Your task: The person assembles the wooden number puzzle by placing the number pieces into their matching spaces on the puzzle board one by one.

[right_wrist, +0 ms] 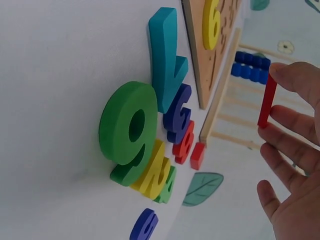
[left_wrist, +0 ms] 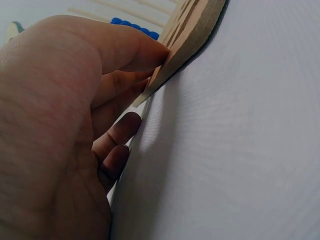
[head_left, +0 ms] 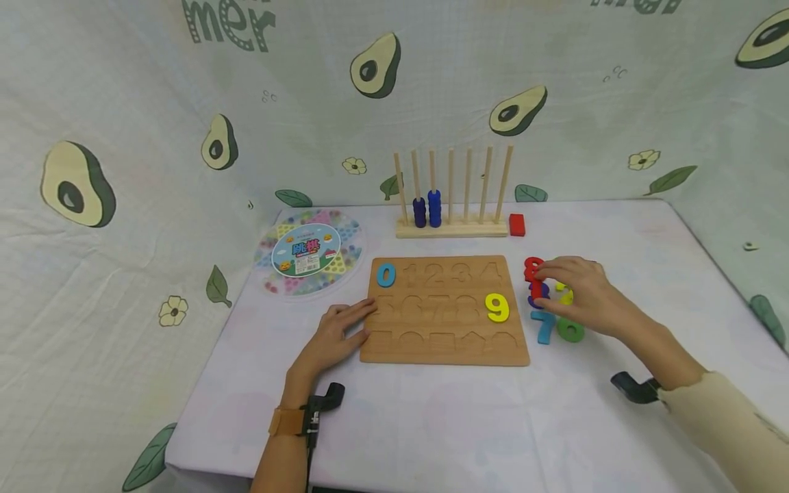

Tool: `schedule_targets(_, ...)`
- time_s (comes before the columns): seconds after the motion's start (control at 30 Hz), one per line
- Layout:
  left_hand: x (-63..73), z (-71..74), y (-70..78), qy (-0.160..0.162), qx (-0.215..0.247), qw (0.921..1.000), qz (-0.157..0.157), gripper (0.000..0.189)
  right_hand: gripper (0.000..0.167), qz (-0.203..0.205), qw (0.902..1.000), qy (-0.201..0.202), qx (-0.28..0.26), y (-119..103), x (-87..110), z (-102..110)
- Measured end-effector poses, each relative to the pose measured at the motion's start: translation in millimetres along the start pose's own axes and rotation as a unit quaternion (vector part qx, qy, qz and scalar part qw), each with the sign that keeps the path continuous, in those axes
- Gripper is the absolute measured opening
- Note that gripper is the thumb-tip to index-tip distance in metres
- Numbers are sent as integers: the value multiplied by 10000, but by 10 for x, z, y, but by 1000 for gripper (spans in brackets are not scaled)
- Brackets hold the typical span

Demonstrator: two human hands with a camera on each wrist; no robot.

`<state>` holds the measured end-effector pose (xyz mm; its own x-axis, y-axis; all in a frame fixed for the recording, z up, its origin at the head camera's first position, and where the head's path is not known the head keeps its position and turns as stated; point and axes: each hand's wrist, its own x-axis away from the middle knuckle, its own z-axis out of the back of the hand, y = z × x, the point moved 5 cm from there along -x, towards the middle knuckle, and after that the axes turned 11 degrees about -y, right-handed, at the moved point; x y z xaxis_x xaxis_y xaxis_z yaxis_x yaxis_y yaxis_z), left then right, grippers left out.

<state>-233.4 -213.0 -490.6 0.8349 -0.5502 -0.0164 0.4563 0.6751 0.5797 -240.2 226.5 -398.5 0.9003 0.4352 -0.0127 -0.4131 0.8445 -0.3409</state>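
Note:
Between the thumb and fingers of my right hand is a thin red number piece, seen edge-on like a 1 and lifted off the table. Below it lie loose number pieces: a red 8, a light-blue 7, a green 6, a dark-blue 3 and a yellow 2. My left hand touches the left edge of a wooden number board with thumb and fingertips. A blue 0 and a yellow 9 sit on the board.
Behind the board stands a wooden peg rack with blue beads on two pegs. A red block lies beside it. The round clear game case is at the back left. A patterned cloth hangs behind.

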Motion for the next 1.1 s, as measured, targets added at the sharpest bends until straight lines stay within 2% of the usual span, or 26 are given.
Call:
schedule_targets(0.37,-1,-11,1,-11,16,10000,44,51,49,237,9997,58,35,-136,-104,13)
schedule_targets(0.7,-12,16,45,52,-19,10000,-81,49,50,186,9998,9,-98,-191,-214,-18)
schedule_targets(0.93,-5,9,17,54,-60,9999,-90,50,44,411,9991,63,-132,-243,-261,-42)
schedule_targets(1.1,-1,17,36,74,-118,9998,-107,49,44,522,9985,-54,-139,-288,-281,-64)
